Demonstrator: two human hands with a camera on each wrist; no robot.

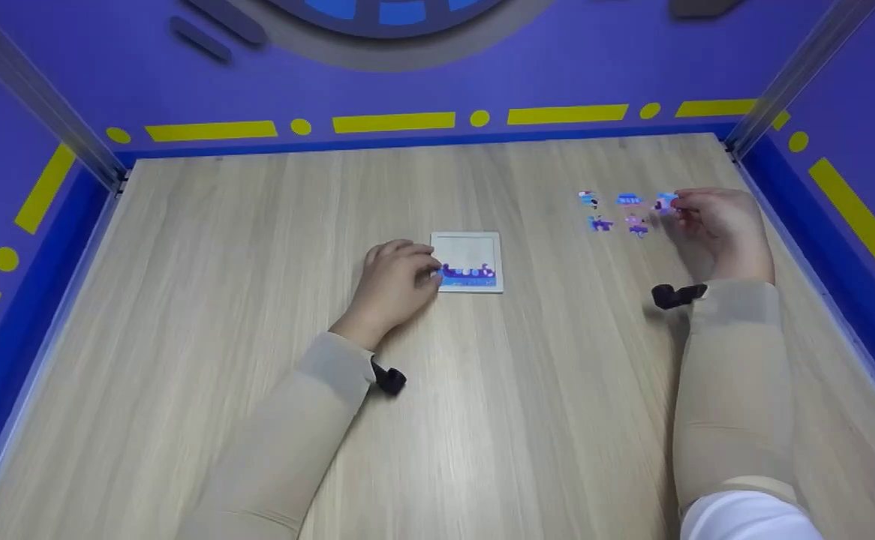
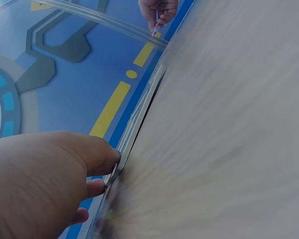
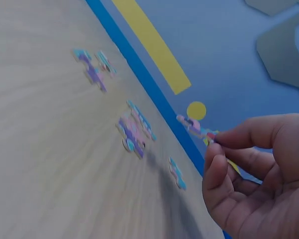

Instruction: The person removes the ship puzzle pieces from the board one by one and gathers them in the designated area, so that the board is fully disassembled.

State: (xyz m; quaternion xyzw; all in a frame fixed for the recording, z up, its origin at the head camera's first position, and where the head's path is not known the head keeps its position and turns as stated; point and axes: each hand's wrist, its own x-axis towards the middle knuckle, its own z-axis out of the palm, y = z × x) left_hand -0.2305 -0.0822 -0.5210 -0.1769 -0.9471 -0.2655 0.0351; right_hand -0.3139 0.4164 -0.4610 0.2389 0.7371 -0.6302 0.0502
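My left hand [image 1: 396,285] grips the left edge of a small white puzzle tray [image 1: 501,262], thumb and fingers at its rim. Blue and purple puzzle pieces [image 1: 469,276] fill the tray's lower part; its upper part shows a bare pale base. In the left wrist view the tray [image 2: 139,119] appears edge-on beside the fingertips. At the far right, my right hand [image 1: 723,225] pinches a pink and purple puzzle piece [image 3: 193,126] between thumb and fingers, above the table. Left of that hand lie several loose pieces, among them a blue one [image 1: 629,199] and a pink one [image 1: 637,225].
The wooden table [image 1: 257,225] is bounded by a blue-purple back wall [image 1: 407,94] with yellow markings and by similar side walls. Small black cameras [image 1: 390,380] are strapped to both wrists over beige sleeves.
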